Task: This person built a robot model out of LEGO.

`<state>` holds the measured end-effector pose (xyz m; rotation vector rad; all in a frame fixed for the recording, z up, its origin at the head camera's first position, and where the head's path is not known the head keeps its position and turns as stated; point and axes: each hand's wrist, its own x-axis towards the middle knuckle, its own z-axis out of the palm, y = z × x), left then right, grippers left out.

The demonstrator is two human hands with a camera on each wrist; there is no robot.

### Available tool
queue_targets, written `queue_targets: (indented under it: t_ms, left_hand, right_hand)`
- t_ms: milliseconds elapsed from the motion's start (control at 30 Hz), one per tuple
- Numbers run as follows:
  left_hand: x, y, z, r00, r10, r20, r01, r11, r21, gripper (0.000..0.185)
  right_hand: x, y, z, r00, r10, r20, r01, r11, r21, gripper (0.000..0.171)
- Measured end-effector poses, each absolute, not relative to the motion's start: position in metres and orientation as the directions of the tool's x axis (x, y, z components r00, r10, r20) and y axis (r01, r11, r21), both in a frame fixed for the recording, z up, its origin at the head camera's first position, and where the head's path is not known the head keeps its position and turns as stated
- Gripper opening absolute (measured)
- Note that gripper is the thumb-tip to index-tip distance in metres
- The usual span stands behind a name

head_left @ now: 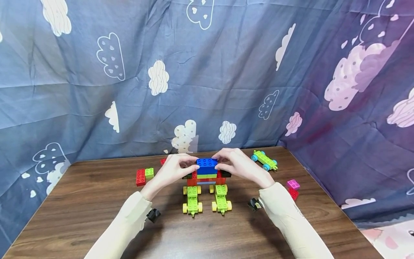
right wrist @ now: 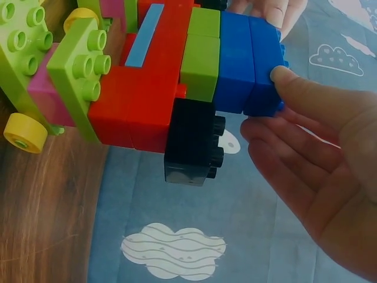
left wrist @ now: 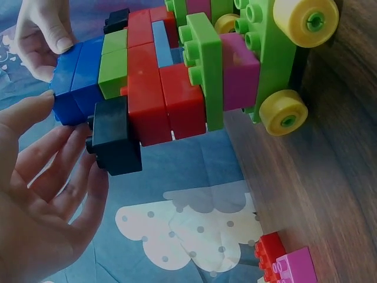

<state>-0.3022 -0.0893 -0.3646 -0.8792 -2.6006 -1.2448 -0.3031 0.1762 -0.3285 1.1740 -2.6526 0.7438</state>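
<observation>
A brick build (head_left: 207, 176) stands mid-table on two green chassis with yellow wheels (head_left: 192, 199). Its top is a blue brick (head_left: 207, 166), over lime, red and black bricks. My left hand (head_left: 189, 165) reaches the blue brick from the left. In the left wrist view, the left hand (left wrist: 65, 135) has its thumb on the blue brick (left wrist: 73, 82) and its fingers relaxed by a black brick (left wrist: 115, 138). My right hand (head_left: 221, 163) mirrors it from the right. In the right wrist view, the right hand (right wrist: 265, 112) presses its thumb on the blue brick (right wrist: 244, 62), fingers loosely extended beside another black brick (right wrist: 191, 141).
Red and lime bricks (head_left: 143, 176) lie at the left. A green chassis with blue wheels (head_left: 265, 160) sits at the back right. A pink brick on a red one (head_left: 293, 189) lies near the right edge. Cloud-print curtains (head_left: 207, 90) close in the table's back and right sides.
</observation>
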Motion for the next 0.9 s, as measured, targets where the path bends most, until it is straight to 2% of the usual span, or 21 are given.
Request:
queue_targets:
  t_ms: [900]
  left_hand:
    - [-0.2996, -0.0869, -0.366, -0.84, 0.435, 0.325, 0.527, 0.51, 0.68, 0.03]
  right_hand:
    - [-0.304, 0.1747, -0.3356, -0.69, -0.63, 0.357, -0.723, 0.574, -0.384, 0.029]
